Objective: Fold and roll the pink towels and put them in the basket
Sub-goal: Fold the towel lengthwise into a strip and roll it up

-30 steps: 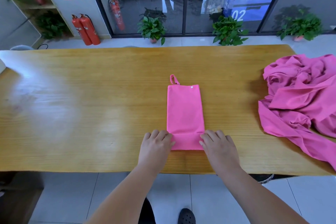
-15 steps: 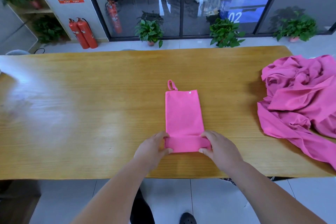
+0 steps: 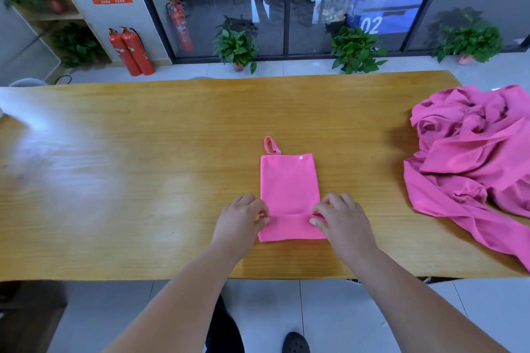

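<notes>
Two hands are seen at the near end of a folded towel [image 3: 289, 189], which is laid as a narrow strip on the wooden table [image 3: 143, 166], close to its near edge and about midway along it. The strip's near end is turned over onto itself, so that a short band [image 3: 289, 228] is formed across its width. The left end of this band is pinched by the left hand [image 3: 242, 219] with thumb and curled fingers; the right end is pinched in the same way by the right hand [image 3: 341, 218]. At the towel's far end, a small loop [image 3: 269, 145] is seen at the left corner and a pale snap [image 3: 300, 157] near the right corner. A crumpled heap of pink towels [image 3: 473, 166] is spread at the right end of the table, well apart from the folded one. Beyond the table, potted plants [image 3: 236, 47] and red fire extinguishers [image 3: 132, 51] are stood on the floor before dark glass doors. A dark shoe [image 3: 295, 342] is visible below the table edge.
</notes>
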Action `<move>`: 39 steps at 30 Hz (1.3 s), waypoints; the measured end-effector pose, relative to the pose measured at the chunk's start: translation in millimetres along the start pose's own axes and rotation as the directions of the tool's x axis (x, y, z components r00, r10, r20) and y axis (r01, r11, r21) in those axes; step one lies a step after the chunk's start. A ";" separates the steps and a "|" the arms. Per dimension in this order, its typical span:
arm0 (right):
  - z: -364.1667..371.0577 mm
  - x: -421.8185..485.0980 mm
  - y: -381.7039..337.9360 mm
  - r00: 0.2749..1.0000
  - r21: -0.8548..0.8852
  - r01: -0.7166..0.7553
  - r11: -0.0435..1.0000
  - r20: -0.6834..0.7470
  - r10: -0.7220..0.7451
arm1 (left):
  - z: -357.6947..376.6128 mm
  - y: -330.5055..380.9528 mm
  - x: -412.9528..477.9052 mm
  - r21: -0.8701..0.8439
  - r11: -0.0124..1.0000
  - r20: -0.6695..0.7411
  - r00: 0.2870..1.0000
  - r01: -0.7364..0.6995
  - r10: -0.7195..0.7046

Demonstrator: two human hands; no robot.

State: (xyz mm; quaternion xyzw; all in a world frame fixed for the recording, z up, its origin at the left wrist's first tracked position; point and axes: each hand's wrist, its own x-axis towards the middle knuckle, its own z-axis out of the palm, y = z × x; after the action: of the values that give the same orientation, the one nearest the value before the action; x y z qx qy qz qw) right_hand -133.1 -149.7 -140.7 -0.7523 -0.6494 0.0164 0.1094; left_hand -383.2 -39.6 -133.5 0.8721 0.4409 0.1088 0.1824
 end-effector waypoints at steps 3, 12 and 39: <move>10.9 -5.0 -2.6 0.988 -0.092 0.065 0.994 -0.131 -0.077 | 14.9 -0.2 -11.4 0.184 0.977 -0.142 0.980 -0.109 0.136; 12.2 -20.6 -4.1 0.997 -0.130 0.044 0.990 0.063 -0.036 | 26.1 0.8 -26.0 0.245 0.968 -0.084 0.994 -0.047 0.070; 16.4 -24.7 0.7 0.988 -0.042 0.117 0.992 -0.097 -0.121 | 24.5 2.9 -18.7 0.197 0.977 -0.198 0.973 -0.080 0.120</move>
State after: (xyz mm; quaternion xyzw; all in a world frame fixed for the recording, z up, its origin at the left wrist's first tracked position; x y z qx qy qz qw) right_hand -138.9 -171.6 -159.7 -0.7140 -0.6871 -0.0396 0.1287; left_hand -383.4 -61.8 -155.1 0.8903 0.4212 0.1668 0.0462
